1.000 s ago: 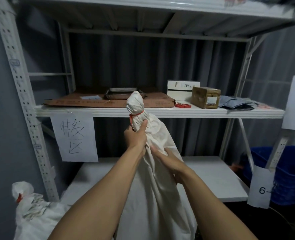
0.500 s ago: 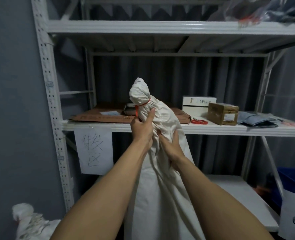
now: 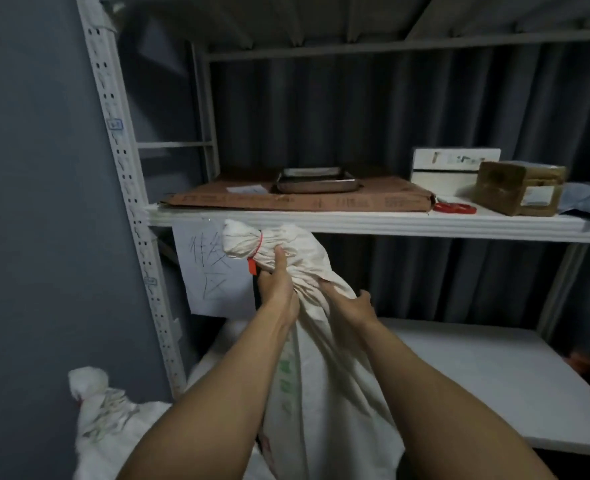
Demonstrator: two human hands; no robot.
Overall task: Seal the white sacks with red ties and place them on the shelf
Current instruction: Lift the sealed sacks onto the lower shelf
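Clamping hard with the left hand [image 3: 278, 282] round the gathered neck of the white sack [image 3: 321, 393], right under the red tie [image 3: 258, 245]. Pinching a fold of cloth a little lower with the right hand [image 3: 350, 303], fingers curled in. Holding the sack up at centre frame, tied top tipped toward the left, just below the rim of the middle shelf [image 3: 355, 225] and in front of the lower shelf [image 3: 477, 375]. Not yet shelved, by the look of it.

Watch for trouble now. Could well snag the tie's red tag on that rim on the way up and strip the seal. Might lose the load too: only cloth in the fingers and a heavy-looking bulk hanging below, so likely to slide through if jerked. Risks sweeping the paper sign [image 3: 210, 271] off the shelf edge, sitting right behind the knot. Little room up top either, with cardboard [image 3: 304, 202] and a metal tray [image 3: 316, 181] lying there.

Reading what can be read: handwritten characters on the sign, bottom one seemingly 区, upper ones half hidden. Faint green print down the sack, illegible. Labels on the brown box [image 3: 518, 188] at right, too blurred to make out.
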